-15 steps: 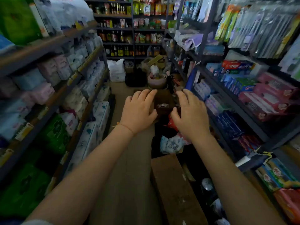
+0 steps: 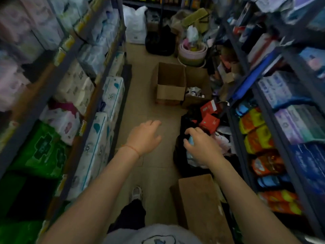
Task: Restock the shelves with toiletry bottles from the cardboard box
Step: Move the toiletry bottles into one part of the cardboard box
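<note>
Head view: cardboard box (image 2: 173, 85) beyond both hands.

I saw matt brown cardboard on the open box (image 2: 170, 85), and the flap (image 2: 202, 199) nearer me than that box looked rough and scuffed. Left of the box, the packs (image 2: 98, 138) wore glossy plastic film. Right of it, the shelf frame (image 2: 246, 155) was probably painted metal, though blurred. The floor (image 2: 140, 95) beneath looked smooth, dull tile.
</note>
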The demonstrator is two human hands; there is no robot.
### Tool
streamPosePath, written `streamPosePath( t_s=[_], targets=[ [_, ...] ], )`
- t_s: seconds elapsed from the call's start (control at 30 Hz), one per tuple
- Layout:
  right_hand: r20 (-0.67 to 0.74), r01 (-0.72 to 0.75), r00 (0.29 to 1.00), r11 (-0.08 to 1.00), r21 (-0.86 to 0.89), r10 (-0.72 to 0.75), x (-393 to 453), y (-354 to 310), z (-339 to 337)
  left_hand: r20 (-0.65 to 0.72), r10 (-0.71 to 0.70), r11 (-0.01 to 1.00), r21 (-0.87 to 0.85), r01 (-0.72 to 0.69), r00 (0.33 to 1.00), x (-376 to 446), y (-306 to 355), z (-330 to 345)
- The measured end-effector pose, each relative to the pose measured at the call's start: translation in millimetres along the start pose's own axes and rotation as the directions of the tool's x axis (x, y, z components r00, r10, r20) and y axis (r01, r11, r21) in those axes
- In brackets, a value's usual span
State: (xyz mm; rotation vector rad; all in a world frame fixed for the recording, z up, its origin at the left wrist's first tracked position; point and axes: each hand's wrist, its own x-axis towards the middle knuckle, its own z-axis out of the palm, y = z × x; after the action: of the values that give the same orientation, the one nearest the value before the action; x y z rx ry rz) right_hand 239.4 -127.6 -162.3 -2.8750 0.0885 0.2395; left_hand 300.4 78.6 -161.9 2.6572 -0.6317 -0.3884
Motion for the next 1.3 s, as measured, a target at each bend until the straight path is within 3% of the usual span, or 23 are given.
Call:
streamPosePath(
  t_s=[0.2, 0.47, 0.67, 0.83, 0.97, 1.1, 1.3],
  targets=[
    [-0.012, -0.103, 0.995, 0.994, 0.040, 0.103, 125.0, 6.7, -30.2, 0.113, 0.093, 0.995, 0.020, -0.096, 0.989, 143.4, -21.4, -47.8],
    [-0.103, -0.269, 0.951, 0.946, 0.182, 0.291, 313.7, 102.7, -42.4, 0.242, 0.259, 0.925, 0.217, -0.312, 0.935, 385.3, -15.1, -70.8],
    [-0.122, -0.267, 0.943, 0.924, 0.273, 0.309, 495.2, 185.4, -86.3, 0.272, 0.256, 0.895, 0.296, -0.334, 0.927, 586.6, 2.7, -109.7],
    [-0.111, -0.314, 0.931, 0.918, 0.244, 0.348, 618.0, 244.2, -123.0, 0.239, 0.276, 0.908, 0.253, -0.334, 0.931, 731.9, 7.2, -121.2],
    [-0.044, -0.379, 0.915, 0.893, 0.245, 0.400, 695.4, 278.6, -117.2, 0.255, 0.281, 0.924, 0.187, -0.333, 0.925, 825.3, -8.8, -106.4],
    [-0.027, -0.460, 0.877, 0.856, 0.236, 0.479, 767.4, 314.1, -85.2, 0.279, 0.273, 0.957, 0.016, -0.288, 0.921, 919.9, -34.7, -72.2],
    [0.141, -0.607, 0.776, 0.669, 0.429, 0.614, 879.1, 376.5, 15.9, 0.387, 0.220, 0.975, -0.108, -0.193, 0.895, 1054.8, -93.8, 35.8]
  ],
)
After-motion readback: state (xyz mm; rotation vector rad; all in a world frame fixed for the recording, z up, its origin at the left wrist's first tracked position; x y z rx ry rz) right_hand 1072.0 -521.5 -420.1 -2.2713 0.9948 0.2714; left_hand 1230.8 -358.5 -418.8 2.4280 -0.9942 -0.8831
